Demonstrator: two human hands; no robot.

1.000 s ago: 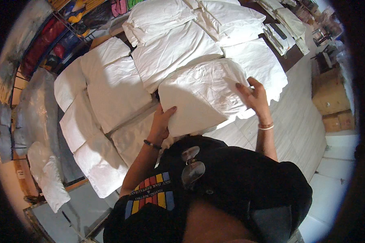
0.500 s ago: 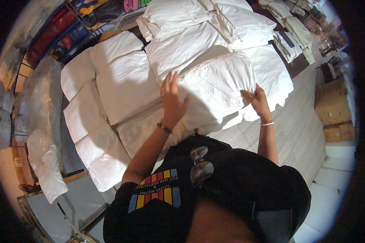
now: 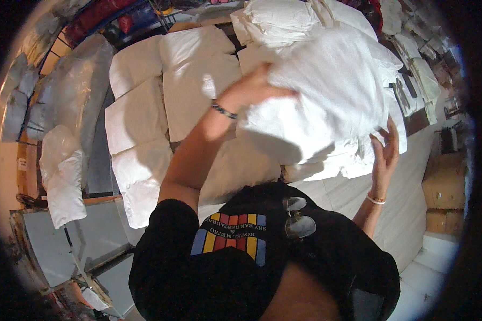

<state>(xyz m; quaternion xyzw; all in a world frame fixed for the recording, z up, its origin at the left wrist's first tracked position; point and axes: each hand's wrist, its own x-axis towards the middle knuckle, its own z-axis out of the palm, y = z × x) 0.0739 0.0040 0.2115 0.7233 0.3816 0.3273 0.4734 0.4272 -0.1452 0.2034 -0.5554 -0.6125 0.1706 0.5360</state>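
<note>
A puffy white cloth bundle [image 3: 326, 75], blurred by motion, lies tilted over the stacks in front of me. I cannot tell whether it is a pillow or folded linen. At its left side is my left hand [image 3: 254, 88], thumb stretched out and fingers apart, close against the cloth; whether it touches is unclear. My right hand [image 3: 384, 155] is by the bundle's lower right corner, fingers spread and curved, with nothing in its grasp. Similar white bundles [image 3: 201, 88] lie in rows to the left, and more are piled at the far side [image 3: 278, 21].
Clear plastic-wrapped bundles [image 3: 72, 80] stand at the left, above a grey panel [image 3: 51, 241]. Cardboard boxes [image 3: 444, 182] sit at the right on the pale tiled floor [image 3: 407, 182]. Shelving with coloured items [image 3: 102, 18] is at the far left.
The white bundle has shifted up and to the right. My left hand has moved right across the stacks; my right hand has loosened from the bundle's corner and spread. The view has turned.
</note>
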